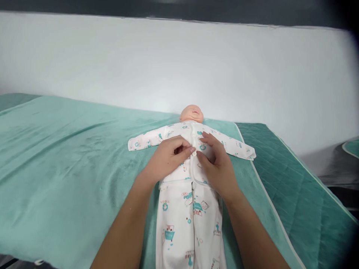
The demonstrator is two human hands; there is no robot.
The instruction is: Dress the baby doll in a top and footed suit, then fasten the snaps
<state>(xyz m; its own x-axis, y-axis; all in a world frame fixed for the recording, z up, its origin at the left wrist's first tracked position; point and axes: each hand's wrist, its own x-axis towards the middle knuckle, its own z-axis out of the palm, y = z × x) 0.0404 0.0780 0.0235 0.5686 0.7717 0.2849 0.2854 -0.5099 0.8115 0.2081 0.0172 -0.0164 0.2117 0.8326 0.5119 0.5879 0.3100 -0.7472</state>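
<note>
Shirt [193, 168] nr blanket [84, 175] R edge prob needed placket [192, 139] flat by btn [194, 153], L hand [171, 153] pinching shirt, R hand [220, 164] fingers spread.

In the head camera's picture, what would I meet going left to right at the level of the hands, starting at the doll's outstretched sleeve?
One sleeve's cuff → the left hand → a pale button → the right hand → the other sleeve's cuff → the dark green quilted cover.
</note>
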